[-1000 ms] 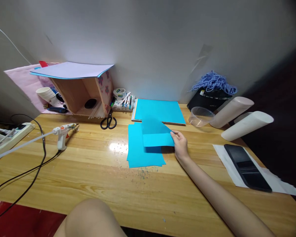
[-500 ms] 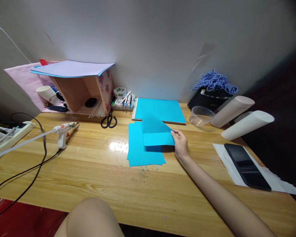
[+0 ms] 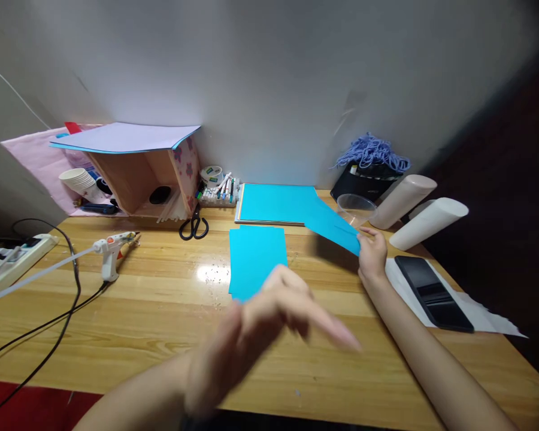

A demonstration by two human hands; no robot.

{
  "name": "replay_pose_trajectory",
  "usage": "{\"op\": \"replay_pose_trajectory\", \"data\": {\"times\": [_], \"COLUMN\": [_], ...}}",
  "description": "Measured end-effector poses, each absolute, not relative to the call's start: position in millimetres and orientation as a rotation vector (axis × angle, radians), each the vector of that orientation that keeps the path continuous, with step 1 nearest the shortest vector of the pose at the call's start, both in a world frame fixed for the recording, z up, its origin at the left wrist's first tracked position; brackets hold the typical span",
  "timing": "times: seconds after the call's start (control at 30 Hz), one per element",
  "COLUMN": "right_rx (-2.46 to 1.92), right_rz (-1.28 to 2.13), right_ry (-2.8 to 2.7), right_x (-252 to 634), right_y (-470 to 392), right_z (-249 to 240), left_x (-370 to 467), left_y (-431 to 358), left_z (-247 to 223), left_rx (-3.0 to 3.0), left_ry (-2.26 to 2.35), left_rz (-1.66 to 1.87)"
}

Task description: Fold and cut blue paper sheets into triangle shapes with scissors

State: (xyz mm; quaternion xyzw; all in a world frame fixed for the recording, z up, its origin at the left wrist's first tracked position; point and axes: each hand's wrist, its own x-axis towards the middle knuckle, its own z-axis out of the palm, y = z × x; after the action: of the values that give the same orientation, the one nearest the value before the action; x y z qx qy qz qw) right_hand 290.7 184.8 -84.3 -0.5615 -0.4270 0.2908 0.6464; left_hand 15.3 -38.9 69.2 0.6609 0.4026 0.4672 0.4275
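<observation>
While the right hand (image 3: 372,254) pinches one blue sheet (image 3: 335,225), the left hand (image 3: 247,329), fingers apart, hovers near at least two sheets (image 3: 257,257).

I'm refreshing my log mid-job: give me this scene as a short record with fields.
Right hand: pinching a raised blue sheet at its edge
Left hand: blurred, nothing visibly held, between camera and near blue stack
Near blue stack: lying on wooden table
Left of stack: glue gun, black scissors
Right of stack: black phone on white paper
</observation>
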Motion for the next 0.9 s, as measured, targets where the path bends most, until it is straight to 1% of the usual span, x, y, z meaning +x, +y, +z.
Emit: {"op": "replay_pose_trajectory", "data": {"times": [0.07,0.13,0.17,0.23,0.3,0.33,0.37,0.4,0.47,0.5,0.57,0.63,0.73,0.9], "right_rx": [-1.390,-1.521,-1.575,-1.645,-1.628,-1.585,-1.526,-1.464,-1.371,-1.348,-1.256,-1.205,-1.207,-1.244], "right_rz": [0.678,0.613,0.541,0.285,0.038,0.043,0.162,0.398,0.964,1.195,1.462,1.551,1.572,1.616], "right_ry": [-1.046,-1.165,-1.223,-1.309,-1.367,-1.402,-1.443,-1.473,-1.390,-1.321,-1.192,-1.136,-1.135,-1.227], "right_x": [309.0,321.7,324.8,322.7,309.5,299.3,287.5,274.6,248.6,236.8,218.0,206.9,202.5,202.7], "right_y": [176.3,167.0,162.4,153.0,143.2,138.3,133.3,128.4,119.3,115.4,109.2,105.9,105.2,107.9], "right_z": [-89.8,-93.6,-93.9,-90.7,-84.5,-81.3,-78.6,-76.6,-74.2,-73.4,-71.5,-68.3,-62.7,-62.2], "left_x": [5.7,-9.4,-17.8,-33.0,-42.6,-44.9,-45.7,-45.5,-43.4,-42.1,-39.6,-37.4,-34.2,-32.1], "left_y": [-10.1,15.1,25.2,39.8,48.4,51.4,54.1,56.6,61.5,63.8,67.1,68.3,66.8,61.4], "left_z": [39.2,-2.2,-23.3,-58.2,-77.6,-81.4,-82.3,-81.5,-78.6,-78.0,-79.6,-83.3,-86.4,-80.7], "left_rx": [1.616,1.527,1.494,1.508,1.526,1.521,1.507,1.485,1.436,1.415,1.369,1.317,1.274,1.442], "left_ry": [1.215,1.547,1.664,1.802,1.839,1.849,1.859,1.869,1.886,1.888,1.870,1.838,1.797,1.830], "left_rz": [1.032,1.028,1.009,1.003,1.004,1.011,1.016,1.019,1.024,1.025,1.038,1.053,1.070,0.988]}}
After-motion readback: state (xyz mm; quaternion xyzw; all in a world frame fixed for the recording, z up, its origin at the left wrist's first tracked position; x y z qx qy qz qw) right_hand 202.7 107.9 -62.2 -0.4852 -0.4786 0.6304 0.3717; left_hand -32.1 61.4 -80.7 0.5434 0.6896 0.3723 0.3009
